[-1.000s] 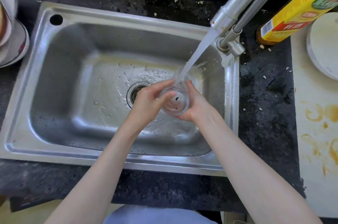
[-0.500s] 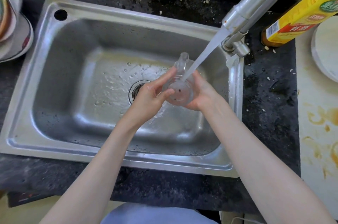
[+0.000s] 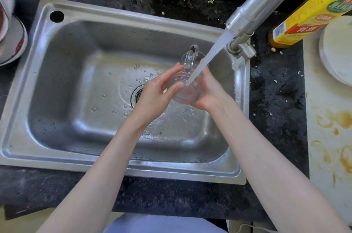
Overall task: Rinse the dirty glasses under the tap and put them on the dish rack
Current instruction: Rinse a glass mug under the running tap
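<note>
Over a steel sink (image 3: 62,46), we see a person's left hand (image 3: 154,95) and right hand (image 3: 209,92) cupping a clear glass mug (image 3: 185,90) from either side, fingers curled round its wall, under the stream of water (image 3: 205,63) that runs from the tap (image 3: 266,0). The mug is tilted, its handle (image 3: 189,59) pointing up and away from us.

Against half a second ago, the handle stands clearer above the fingers and the dark specks we saw inside the glass no longer show; a second ago the handle was hidden altogether. The hands have stayed at the same spot, right of the drain (image 3: 138,94).

The mug hangs in the sink's right half, near the right wall and the tap's base. The basin's left half lies open, wet with droplets. Beyond the left rim, stacked dishes (image 3: 11,42) sit on the dark countertop (image 3: 171,198). Right of the sink stand a yellow-labelled bottle (image 3: 304,17), a white plate (image 3: 337,51) and a stained pale board (image 3: 331,137). We see no dish rack here.
</note>
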